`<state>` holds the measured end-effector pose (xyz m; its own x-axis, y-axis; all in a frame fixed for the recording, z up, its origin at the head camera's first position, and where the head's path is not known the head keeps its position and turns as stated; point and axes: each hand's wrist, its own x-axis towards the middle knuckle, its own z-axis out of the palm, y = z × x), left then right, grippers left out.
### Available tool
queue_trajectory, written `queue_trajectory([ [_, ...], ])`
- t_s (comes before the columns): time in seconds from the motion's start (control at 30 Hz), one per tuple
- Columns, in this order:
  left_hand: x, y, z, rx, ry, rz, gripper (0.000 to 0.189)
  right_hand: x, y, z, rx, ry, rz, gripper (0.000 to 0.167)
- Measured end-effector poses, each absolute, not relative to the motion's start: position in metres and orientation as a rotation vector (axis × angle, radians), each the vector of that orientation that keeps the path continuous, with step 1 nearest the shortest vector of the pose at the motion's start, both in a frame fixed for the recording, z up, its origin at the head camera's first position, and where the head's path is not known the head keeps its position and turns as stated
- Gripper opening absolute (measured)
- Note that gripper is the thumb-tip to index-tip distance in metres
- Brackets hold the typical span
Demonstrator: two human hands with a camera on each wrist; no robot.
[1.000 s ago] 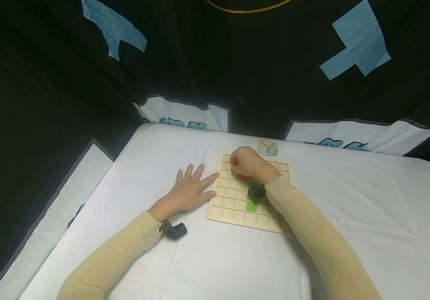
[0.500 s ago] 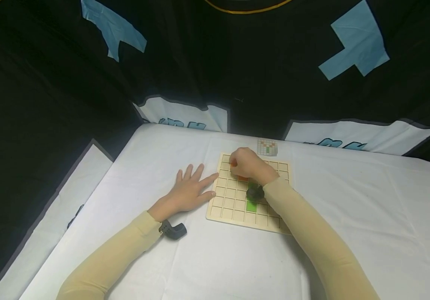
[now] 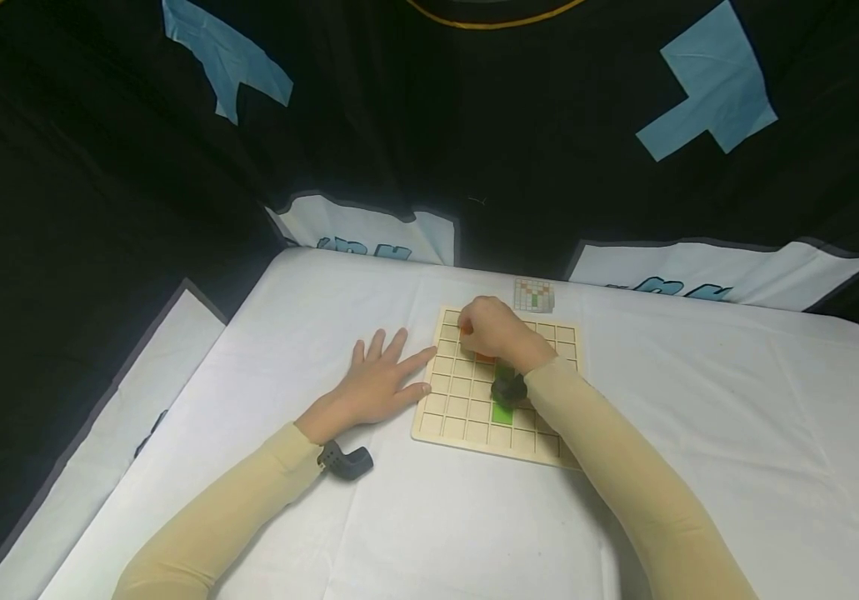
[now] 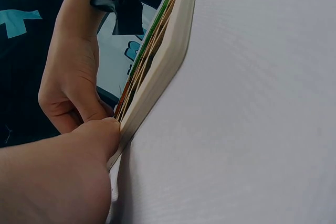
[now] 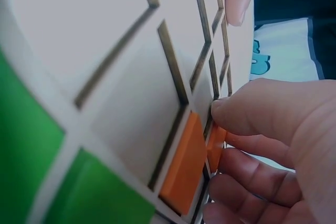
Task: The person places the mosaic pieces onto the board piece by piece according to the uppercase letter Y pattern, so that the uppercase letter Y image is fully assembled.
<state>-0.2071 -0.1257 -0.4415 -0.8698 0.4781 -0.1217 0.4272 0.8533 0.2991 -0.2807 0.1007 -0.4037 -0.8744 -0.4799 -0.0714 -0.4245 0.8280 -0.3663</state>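
A pale wooden grid board [image 3: 455,408] lies flat on the white table. My right hand [image 3: 500,329] is over its far left part, thumb and fingers pinching an orange square tile [image 5: 216,148] at the grid. Beside that tile a second orange tile [image 5: 186,163] sits on the board, with one edge raised above the grid lines. Green tiles [image 5: 100,195] lie nearer to the wrist, and part of the green [image 3: 502,413] shows below the right wrist in the head view. My left hand [image 3: 372,387] rests on the table with fingers spread, its thumb and index finger touching the board's left edge.
A small card [image 3: 534,295] printed with a coloured grid lies just beyond the board. Dark curtains [image 3: 384,125] with blue tape surround the table [image 3: 706,400]. A black wrist camera [image 3: 507,388] on the right wrist covers some of the grid.
My right wrist and forearm have shifted very slightly left and nearer, while the fingers stay at the same spot on the board. The left hand has not moved.
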Motion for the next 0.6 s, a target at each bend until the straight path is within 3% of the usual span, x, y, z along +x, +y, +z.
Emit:
queue_trajectory([
  [0.6,-0.2069,-0.1252,-0.4406,0.707,2.837,0.403,0.062,-0.2801,0.1004,-0.404,-0.681,2.854,-0.533,0.01],
])
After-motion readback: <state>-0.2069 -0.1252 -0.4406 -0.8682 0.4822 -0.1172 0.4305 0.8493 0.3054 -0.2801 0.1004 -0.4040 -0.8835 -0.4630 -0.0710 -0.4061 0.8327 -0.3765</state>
